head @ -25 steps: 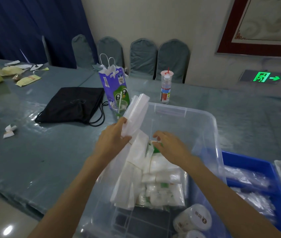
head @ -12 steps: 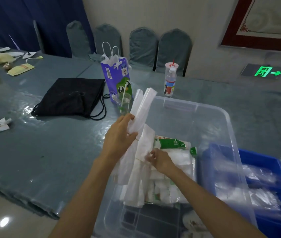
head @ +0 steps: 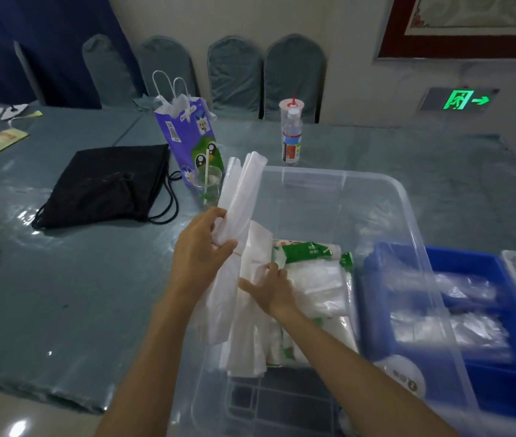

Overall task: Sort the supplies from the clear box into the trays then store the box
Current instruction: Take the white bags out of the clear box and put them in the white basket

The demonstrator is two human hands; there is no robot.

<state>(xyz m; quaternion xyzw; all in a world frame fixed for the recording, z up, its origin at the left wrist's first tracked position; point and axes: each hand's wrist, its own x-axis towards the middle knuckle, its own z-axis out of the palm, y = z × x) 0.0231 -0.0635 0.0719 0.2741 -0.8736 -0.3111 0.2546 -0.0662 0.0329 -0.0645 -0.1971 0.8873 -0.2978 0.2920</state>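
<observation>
Gripping plastic bags [head: 240,197], left hand [head: 198,250]; right hand [head: 271,290] pinches packets over teal table [head: 92,294].

Two bare forearms reach in from the lower edge, uncovered from elbow to wrist, with no sleeve in view. The left hand [head: 201,247] and right hand [head: 269,287] wear no gloves, rings, watch or bands. Fingers [head: 219,212] are slim, with short, unpainted nails; the right hand is slightly blurred.
</observation>
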